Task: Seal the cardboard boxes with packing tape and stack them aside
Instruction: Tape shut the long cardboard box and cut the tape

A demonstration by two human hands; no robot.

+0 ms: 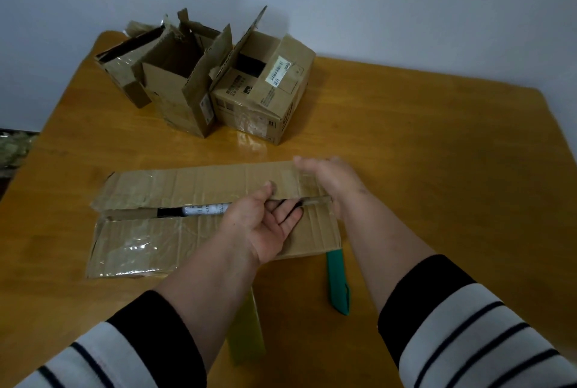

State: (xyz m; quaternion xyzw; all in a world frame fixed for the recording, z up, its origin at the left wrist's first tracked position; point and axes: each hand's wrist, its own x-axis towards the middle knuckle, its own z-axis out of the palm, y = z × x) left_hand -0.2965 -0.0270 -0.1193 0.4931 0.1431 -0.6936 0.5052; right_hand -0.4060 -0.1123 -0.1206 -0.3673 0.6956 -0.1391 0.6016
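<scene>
A flat cardboard box (pixel 215 219) lies on the wooden tabletop (pixel 421 169), its two top flaps nearly meeting over a narrow gap; the left hand (pixel 265 225) pinches the far flap's edge, thumb on top, fingers beneath; the right hand (pixel 331 178) rests on that flap's right end, its grip blurred, fingers seemingly spread; three open boxes (pixel 203 81) stand well behind; a green cutter (pixel 338 281) lies just beside the box's near edge.

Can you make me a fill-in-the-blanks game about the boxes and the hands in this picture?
1. The long flat box lies on a ____ table.
2. At the back of the table stand ____ open boxes.
3. The tool beside the right arm is ____ in colour.
4. The left hand grips the far ____ of the flat box; the right hand rests on it.

Missing words: wooden; three; green; flap
</scene>
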